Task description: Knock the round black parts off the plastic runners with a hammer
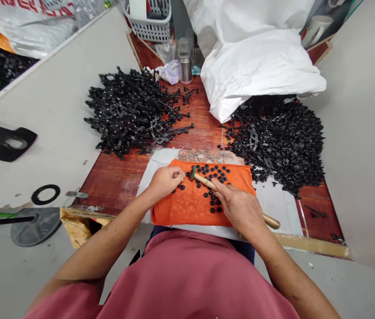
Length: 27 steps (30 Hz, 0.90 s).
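Wooden-handled hammer [207, 181] tilted over black discs [214, 173].

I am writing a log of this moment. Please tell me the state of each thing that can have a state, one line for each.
right hand: closed around the hammer handle
left hand: fingers curled, resting on the orange cloth
hammer: held tilted, head low over the cloth
orange cloth: spread flat, small black round parts scattered on it
white sack: lying on its side, mouth by the right pile
metal flask: upright, capped
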### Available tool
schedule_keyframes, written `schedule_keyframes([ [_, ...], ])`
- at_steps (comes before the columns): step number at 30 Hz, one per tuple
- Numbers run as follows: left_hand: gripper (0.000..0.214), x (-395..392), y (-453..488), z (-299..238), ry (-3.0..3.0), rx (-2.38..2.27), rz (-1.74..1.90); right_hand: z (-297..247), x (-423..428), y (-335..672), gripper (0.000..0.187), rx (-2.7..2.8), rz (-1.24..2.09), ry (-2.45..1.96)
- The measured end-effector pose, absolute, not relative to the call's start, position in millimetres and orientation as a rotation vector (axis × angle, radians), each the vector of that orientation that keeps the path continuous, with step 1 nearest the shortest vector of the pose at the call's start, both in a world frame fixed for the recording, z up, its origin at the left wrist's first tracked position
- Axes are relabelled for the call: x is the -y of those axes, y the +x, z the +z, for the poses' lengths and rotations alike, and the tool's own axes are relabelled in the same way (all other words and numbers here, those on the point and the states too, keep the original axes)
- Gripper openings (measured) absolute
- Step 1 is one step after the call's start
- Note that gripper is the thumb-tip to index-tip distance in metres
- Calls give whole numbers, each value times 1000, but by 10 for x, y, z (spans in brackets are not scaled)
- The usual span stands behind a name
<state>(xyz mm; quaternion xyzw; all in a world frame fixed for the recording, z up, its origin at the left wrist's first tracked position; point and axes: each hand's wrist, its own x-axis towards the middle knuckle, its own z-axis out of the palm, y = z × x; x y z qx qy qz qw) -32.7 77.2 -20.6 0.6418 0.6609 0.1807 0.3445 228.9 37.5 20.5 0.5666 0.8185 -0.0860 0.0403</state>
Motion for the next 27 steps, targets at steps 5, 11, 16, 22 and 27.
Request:
schedule_keyframes([
  [5, 24, -769, -327, -209, 1652, -1714, 474, 234, -359, 2379, 47, -2513, -272, 1838],
  [11, 26, -777, -319, -179, 1786, -1718, 371, 236, -333, 2435, 46, -2542, -281, 1901],
  [16, 33, -754, -244, -59, 2038, -1804, 212, 252, -341, 2419, 47, -2569, -267, 1903],
  [22, 34, -695, -211, -5, 2096, -1855, 138, 264, -362, 2395, 48, -2561, -219, 1881],
  [27, 33, -697, -212, -28, 2061, -1855, 168, 239, -360, 2421, 47, -2566, -197, 1898],
])
